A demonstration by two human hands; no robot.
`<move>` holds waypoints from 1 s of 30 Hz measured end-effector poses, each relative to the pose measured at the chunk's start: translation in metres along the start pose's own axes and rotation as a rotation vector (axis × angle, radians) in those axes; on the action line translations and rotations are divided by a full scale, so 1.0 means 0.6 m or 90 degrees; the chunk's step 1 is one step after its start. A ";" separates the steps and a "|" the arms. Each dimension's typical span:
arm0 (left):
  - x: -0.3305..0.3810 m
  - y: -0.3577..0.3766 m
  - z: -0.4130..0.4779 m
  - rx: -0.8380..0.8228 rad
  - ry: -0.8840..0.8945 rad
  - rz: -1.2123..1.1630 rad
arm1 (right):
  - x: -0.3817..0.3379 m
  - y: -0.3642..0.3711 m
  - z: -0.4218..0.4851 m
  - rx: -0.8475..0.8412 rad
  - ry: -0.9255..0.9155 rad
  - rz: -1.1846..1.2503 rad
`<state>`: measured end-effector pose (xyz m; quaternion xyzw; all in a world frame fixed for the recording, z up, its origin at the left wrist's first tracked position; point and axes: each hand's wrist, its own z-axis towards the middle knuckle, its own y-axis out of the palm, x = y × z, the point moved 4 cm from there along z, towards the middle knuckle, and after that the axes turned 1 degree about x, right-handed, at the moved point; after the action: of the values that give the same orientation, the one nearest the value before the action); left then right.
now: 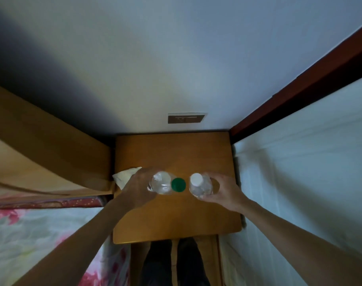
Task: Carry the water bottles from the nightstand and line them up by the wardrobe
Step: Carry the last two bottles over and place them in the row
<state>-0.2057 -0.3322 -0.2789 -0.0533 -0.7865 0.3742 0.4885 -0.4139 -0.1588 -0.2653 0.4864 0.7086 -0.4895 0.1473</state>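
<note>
Both forearms reach in over the tabletop (176,219). Left hand (137,189) wraps one clear bottle (160,182), right hand (223,191) wraps a second, white-capped bottle (199,185). One green cap (178,184) sits between the two bottles.

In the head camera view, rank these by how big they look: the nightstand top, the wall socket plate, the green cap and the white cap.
1. Nightstand top
2. Wall socket plate
3. Green cap and white cap: close in apparent size, and their heights may differ, so I won't rank them.
</note>
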 end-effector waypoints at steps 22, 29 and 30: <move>0.241 -0.287 -0.107 0.114 -0.025 -0.403 | -0.352 -0.159 -0.149 0.251 -0.162 0.321; 0.349 -0.402 -0.136 0.176 0.057 -0.393 | -0.479 -0.241 -0.190 0.287 -0.288 0.371; 0.363 -0.417 -0.142 0.188 0.065 -0.390 | -0.498 -0.252 -0.196 0.289 -0.303 0.383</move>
<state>-0.1792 -0.3673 0.0605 0.2378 -0.6777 0.3167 0.6196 -0.3640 -0.2304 0.0784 0.5647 0.3565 -0.6662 0.3320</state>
